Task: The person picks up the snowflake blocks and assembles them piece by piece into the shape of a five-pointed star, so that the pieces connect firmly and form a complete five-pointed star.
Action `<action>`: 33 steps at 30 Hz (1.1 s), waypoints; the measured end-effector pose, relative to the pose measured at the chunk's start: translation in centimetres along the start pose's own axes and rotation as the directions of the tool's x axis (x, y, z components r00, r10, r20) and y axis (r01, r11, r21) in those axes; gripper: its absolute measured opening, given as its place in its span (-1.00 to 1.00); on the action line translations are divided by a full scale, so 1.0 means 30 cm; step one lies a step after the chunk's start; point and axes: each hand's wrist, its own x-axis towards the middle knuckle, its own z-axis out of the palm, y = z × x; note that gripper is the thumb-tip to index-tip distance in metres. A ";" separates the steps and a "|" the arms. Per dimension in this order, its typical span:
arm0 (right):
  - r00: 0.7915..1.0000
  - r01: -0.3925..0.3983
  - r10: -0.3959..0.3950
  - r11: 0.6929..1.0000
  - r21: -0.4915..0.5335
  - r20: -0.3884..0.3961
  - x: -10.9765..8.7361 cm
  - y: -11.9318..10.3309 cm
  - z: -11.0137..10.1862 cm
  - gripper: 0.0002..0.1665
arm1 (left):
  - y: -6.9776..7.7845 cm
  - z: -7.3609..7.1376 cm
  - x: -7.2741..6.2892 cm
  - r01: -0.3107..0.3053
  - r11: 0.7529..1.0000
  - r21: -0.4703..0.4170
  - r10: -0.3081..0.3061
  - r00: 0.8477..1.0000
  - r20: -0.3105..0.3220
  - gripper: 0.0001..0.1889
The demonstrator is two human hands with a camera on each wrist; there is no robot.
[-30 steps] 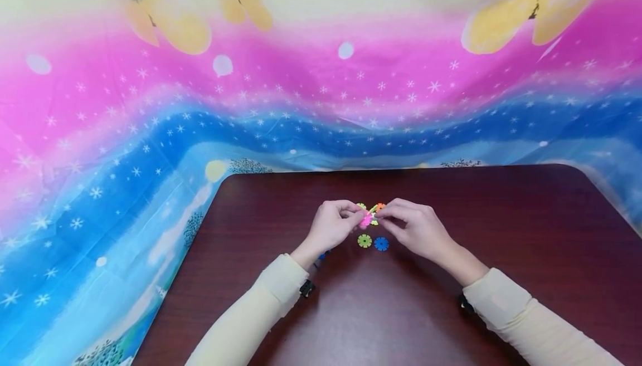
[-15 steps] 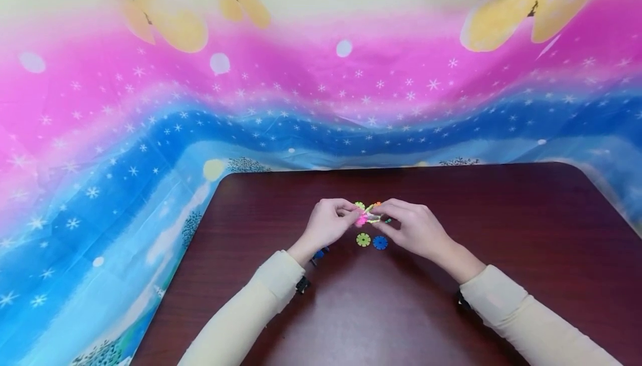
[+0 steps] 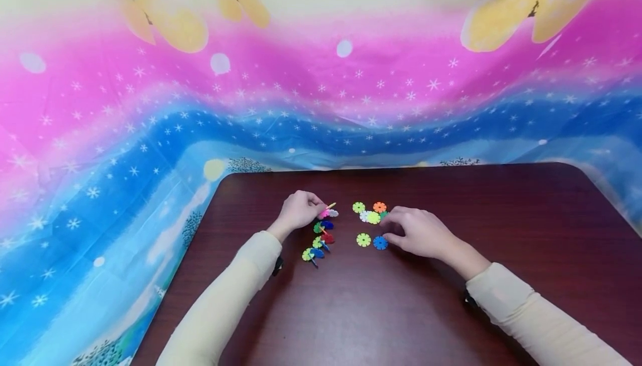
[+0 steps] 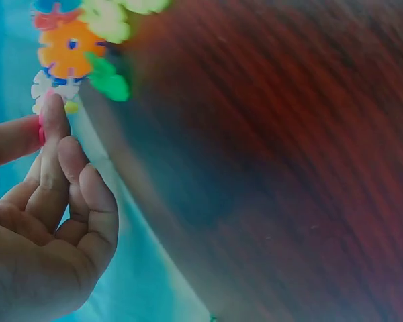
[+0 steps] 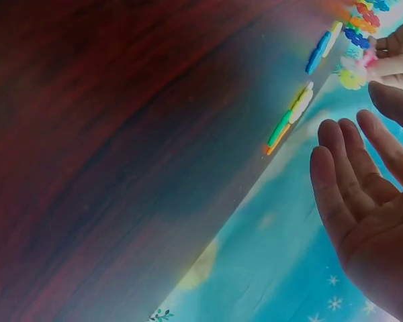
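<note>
My left hand (image 3: 299, 210) pinches a pink slotted disc (image 4: 41, 131) between thumb and index finger. Joined to it are a white disc (image 3: 333, 213) and a yellow one (image 3: 331, 205). This joined piece is at the far end of a row of similar joined discs, among them a green one (image 3: 318, 227) and a red one (image 3: 327, 238). My right hand (image 3: 421, 232) holds nothing; its fingers are parted and relaxed in the right wrist view. Close by its fingertips lie a blue disc (image 3: 380, 243) and a green disc (image 3: 384, 216), the latter partly hidden.
Other loose discs lie mid-table: a lime one (image 3: 363, 240), a yellow one (image 3: 373, 218), an orange one (image 3: 379, 207) and several more. The dark wooden table (image 3: 481, 199) ends at a rounded far edge, with a printed cloth (image 3: 321, 104) hanging behind it.
Both hands were together at the pink joined discs over the middle. The right hand has let go and stays near the loose discs; the left has carried the piece leftward to the row.
</note>
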 end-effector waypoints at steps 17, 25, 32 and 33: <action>0.990 0.021 -0.010 0.997 -0.078 0.144 0.008 -0.005 0.053 -0.65 | -0.047 0.013 0.007 0.048 0.993 0.111 -0.044 0.998 -0.035 -0.84; 0.977 -0.035 0.042 0.999 -0.036 0.209 0.023 -0.002 0.057 -0.71 | 0.022 0.018 -0.023 -0.132 0.971 0.201 0.170 0.968 -0.186 -0.84; 0.971 -0.075 0.054 0.994 0.083 0.235 0.031 0.002 0.050 -0.69 | 0.135 0.064 -0.070 -0.385 0.858 0.341 0.412 0.911 -0.008 -0.84; 0.971 -0.071 0.044 0.992 0.107 0.235 0.031 0.003 0.048 -0.70 | 0.149 0.077 -0.078 -0.405 0.837 0.367 0.424 0.905 0.033 -0.84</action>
